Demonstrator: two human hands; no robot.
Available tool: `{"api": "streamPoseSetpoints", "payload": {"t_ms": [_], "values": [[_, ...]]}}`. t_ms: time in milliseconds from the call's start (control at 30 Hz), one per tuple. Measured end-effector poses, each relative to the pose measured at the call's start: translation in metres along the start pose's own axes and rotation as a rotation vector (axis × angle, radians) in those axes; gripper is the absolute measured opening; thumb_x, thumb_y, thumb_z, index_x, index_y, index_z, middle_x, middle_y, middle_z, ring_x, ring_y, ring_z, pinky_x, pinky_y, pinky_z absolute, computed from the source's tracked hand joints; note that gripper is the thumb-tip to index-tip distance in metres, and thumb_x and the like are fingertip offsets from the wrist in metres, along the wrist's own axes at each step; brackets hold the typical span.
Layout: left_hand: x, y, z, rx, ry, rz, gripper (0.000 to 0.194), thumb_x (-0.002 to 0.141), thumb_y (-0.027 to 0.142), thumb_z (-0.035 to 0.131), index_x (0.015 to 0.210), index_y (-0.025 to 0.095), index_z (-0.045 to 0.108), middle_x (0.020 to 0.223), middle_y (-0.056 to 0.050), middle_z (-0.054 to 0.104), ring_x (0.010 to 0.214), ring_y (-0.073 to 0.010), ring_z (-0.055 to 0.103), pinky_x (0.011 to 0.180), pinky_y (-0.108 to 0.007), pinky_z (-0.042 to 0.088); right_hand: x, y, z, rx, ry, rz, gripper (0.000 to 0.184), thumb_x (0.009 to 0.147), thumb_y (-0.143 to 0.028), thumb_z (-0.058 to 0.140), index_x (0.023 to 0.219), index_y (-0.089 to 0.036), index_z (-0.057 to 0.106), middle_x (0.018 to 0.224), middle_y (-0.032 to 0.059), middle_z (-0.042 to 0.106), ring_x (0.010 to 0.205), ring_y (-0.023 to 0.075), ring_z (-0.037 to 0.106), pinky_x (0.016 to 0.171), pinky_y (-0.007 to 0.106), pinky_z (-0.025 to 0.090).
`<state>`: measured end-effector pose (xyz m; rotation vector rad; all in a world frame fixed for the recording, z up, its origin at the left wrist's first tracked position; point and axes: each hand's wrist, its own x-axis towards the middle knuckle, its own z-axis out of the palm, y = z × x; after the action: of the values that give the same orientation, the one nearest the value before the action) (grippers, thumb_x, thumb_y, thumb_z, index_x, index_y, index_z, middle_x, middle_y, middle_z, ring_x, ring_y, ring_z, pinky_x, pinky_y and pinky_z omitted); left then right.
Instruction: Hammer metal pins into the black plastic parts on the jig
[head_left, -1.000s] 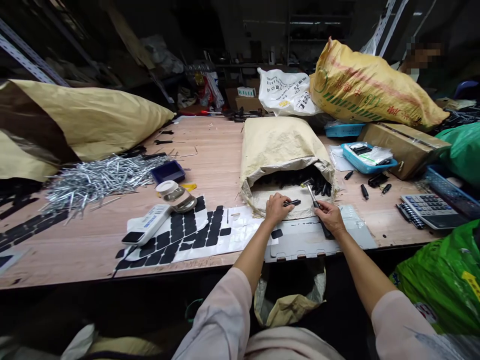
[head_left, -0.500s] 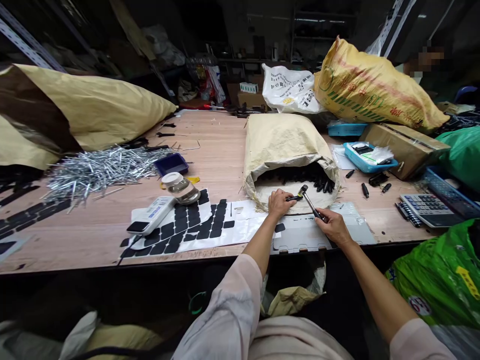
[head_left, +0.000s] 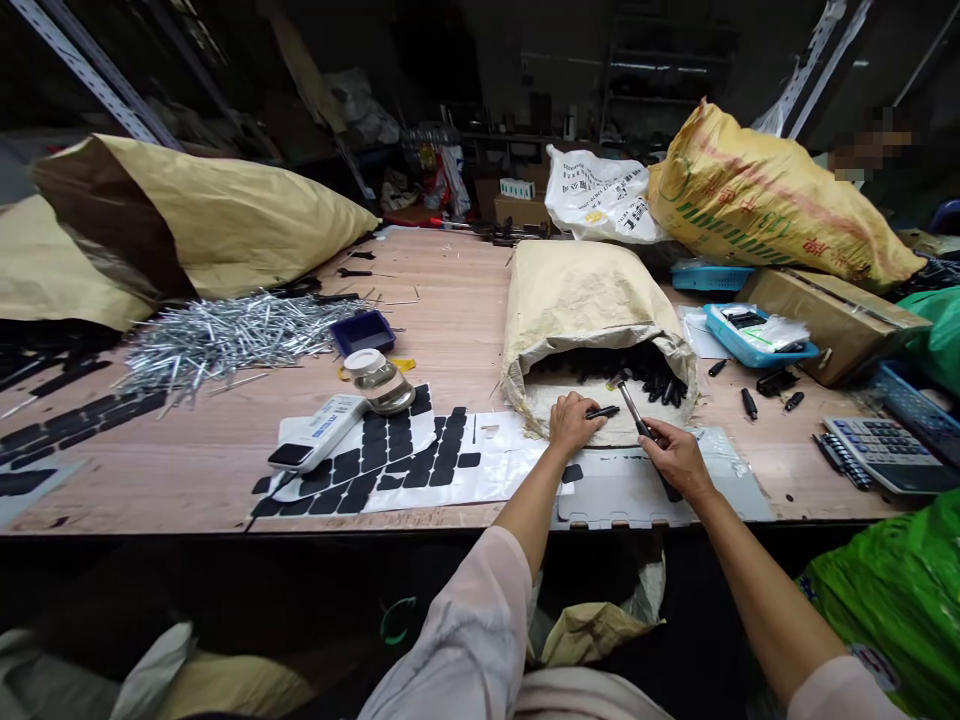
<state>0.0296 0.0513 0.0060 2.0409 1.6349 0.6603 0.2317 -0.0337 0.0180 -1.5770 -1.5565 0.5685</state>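
My left hand (head_left: pixel 576 422) is closed on a small black handle-like piece (head_left: pixel 602 411), which points right from its fingertips. My right hand (head_left: pixel 679 458) grips a hammer (head_left: pixel 632 402) by its black handle. The metal hammer head is just above the black piece and apart from it. Both hands are in front of an open paper-like sack (head_left: pixel 581 285). Inside its mouth lie many similar black pieces (head_left: pixel 664 385). Below the hands a grey sheet (head_left: pixel 622 490) covers the table's front edge.
To the left lie a pile of metal rods (head_left: pixel 232 345), a dark blue tray (head_left: pixel 362 332), a lidded jar (head_left: pixel 380 382), a white device (head_left: pixel 319 432) and sheets of black stickers (head_left: pixel 442 450). On the right are a light-blue basket (head_left: pixel 761 340), a cardboard box (head_left: pixel 832 320) and a calculator (head_left: pixel 892 455).
The whole view has shifted, so things appear farther right and slightly lower. The hammer head has risen a little from the black piece. Both hands keep their hold.
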Motion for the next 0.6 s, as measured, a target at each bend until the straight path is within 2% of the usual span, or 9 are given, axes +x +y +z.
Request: {"api": "streamPoseSetpoints", "payload": {"t_ms": [133, 233, 333, 433, 533, 600], "values": [[0.0, -0.002, 0.001, 0.003, 0.0, 0.005, 0.02, 0.082, 0.041, 0.073, 0.1, 0.031, 0.074, 0.107, -0.002, 0.062, 0.109, -0.0234, 0.051, 0.095, -0.036, 0.039, 0.018, 0.022, 0.011, 0.153, 0.033, 0.075, 0.052, 0.073, -0.046, 0.069, 0.111, -0.011, 0.076, 0.084, 0.0079, 0.075, 0.067, 0.0203, 0.066, 0.067, 0.034, 0.057], [0.002, -0.001, 0.001, -0.015, 0.017, 0.021, 0.02, 0.083, 0.04, 0.072, 0.1, 0.03, 0.074, 0.106, -0.002, 0.063, 0.107, -0.0229, 0.052, 0.095, -0.036, 0.039, 0.022, 0.039, 0.017, 0.271, 0.061, 0.164, 0.058, 0.073, -0.048, 0.069, 0.116, -0.008, 0.073, 0.081, 0.0082, 0.074, 0.066, 0.0202, 0.066, 0.06, 0.031, 0.056], [-0.006, 0.005, -0.007, -0.085, 0.117, 0.056, 0.02, 0.085, 0.038, 0.07, 0.102, 0.028, 0.074, 0.103, -0.003, 0.063, 0.105, -0.022, 0.053, 0.094, -0.035, 0.04, 0.022, 0.046, 0.018, 0.312, 0.041, 0.199, 0.06, 0.073, -0.047, 0.07, 0.117, -0.007, 0.072, 0.076, 0.0061, 0.071, 0.063, 0.0189, 0.064, 0.052, 0.028, 0.054], [-0.044, 0.009, -0.02, -0.174, 0.229, 0.194, 0.02, 0.088, 0.037, 0.068, 0.103, 0.025, 0.073, 0.094, -0.004, 0.063, 0.096, -0.0204, 0.055, 0.089, -0.035, 0.043, 0.022, 0.045, 0.017, 0.33, 0.022, 0.205, 0.058, 0.072, -0.046, 0.071, 0.115, -0.007, 0.072, 0.075, 0.0051, 0.07, 0.063, 0.0189, 0.064, 0.051, 0.028, 0.054], [-0.11, 0.004, -0.027, -0.27, 0.214, 0.415, 0.02, 0.091, 0.038, 0.062, 0.103, 0.024, 0.071, 0.082, -0.004, 0.062, 0.08, -0.018, 0.056, 0.076, -0.033, 0.046, 0.021, 0.042, 0.017, 0.348, 0.025, 0.21, 0.059, 0.071, -0.046, 0.072, 0.116, -0.007, 0.072, 0.075, 0.0053, 0.07, 0.06, 0.0179, 0.063, 0.05, 0.028, 0.054], [-0.154, -0.007, -0.026, -0.234, 0.192, 0.559, 0.02, 0.091, 0.037, 0.063, 0.105, 0.025, 0.071, 0.078, -0.004, 0.063, 0.073, -0.0179, 0.057, 0.069, -0.033, 0.046, 0.021, 0.039, 0.016, 0.348, 0.021, 0.206, 0.06, 0.07, -0.046, 0.072, 0.116, -0.007, 0.072, 0.076, 0.0057, 0.071, 0.059, 0.0179, 0.063, 0.05, 0.028, 0.054]]}}
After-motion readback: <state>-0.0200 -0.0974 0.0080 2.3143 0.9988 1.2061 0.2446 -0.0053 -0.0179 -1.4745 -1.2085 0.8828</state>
